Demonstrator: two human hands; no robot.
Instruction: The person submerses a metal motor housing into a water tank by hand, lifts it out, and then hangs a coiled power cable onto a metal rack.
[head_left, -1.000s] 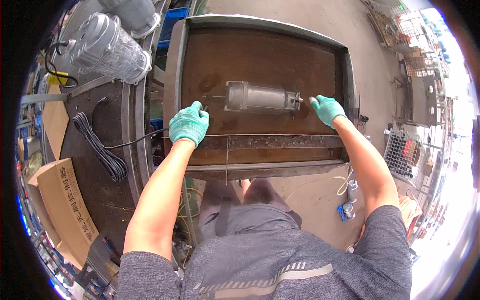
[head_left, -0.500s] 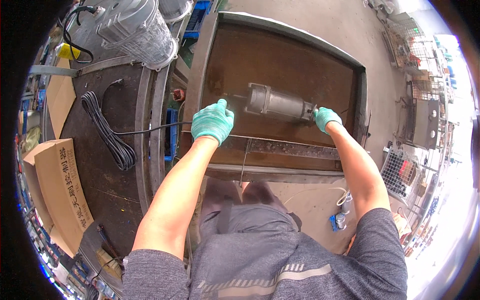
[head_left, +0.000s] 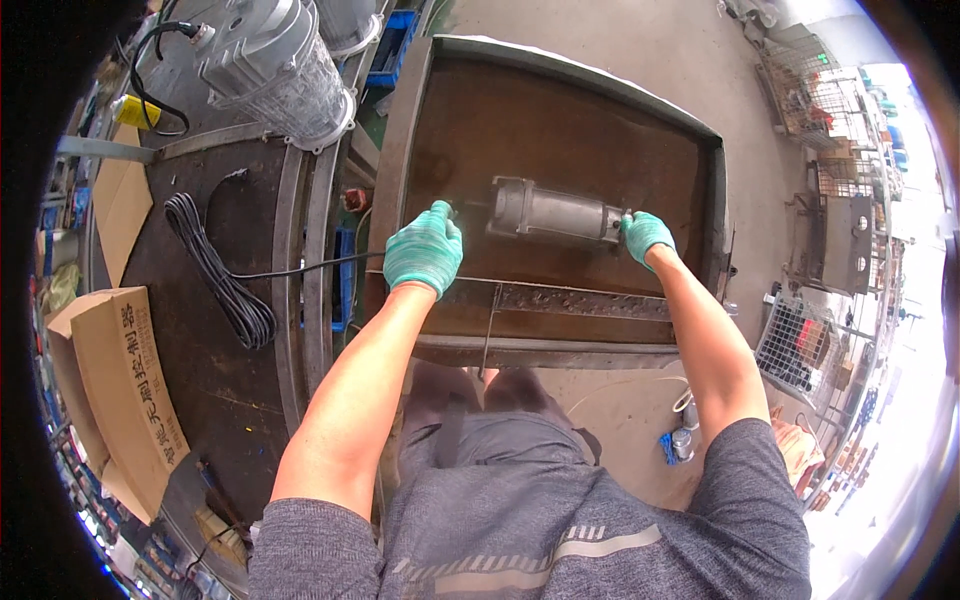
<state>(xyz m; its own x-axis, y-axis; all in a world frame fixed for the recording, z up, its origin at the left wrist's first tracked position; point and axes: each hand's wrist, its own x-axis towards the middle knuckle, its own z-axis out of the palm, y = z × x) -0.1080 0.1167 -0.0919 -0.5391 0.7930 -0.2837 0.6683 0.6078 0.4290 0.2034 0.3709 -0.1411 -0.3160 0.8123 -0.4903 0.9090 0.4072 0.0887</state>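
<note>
A grey cylindrical motor or pump body (head_left: 560, 212) lies crosswise at the water of a brownish rectangular metal tank (head_left: 724, 190). My right hand (head_left: 646, 235), in a green knit glove, closes on the fitting at its right end. Near the tank's left wall, my gloved left hand (head_left: 424, 250) is closed around a black cable (head_left: 310, 265), thumb uppermost. That cable runs left to a coil (head_left: 215, 262) on the dark workbench. Between my left hand and the pump's left end the detail is too blurred to make out.
Large grey housings (head_left: 285, 80) stand on the bench at far left. A cardboard box (head_left: 120, 390) lies nearer on that bench. A dark metal crossbar (head_left: 585, 300) spans the tank's near side. Wire baskets (head_left: 795, 345) stand at right, and a blue bin (head_left: 392, 50) sits beyond the bench edge.
The view has shifted slightly. Within the tank, the pump's right end and my right hand have moved a little farther away, so the pump lies more level. Both hands keep their grip.
</note>
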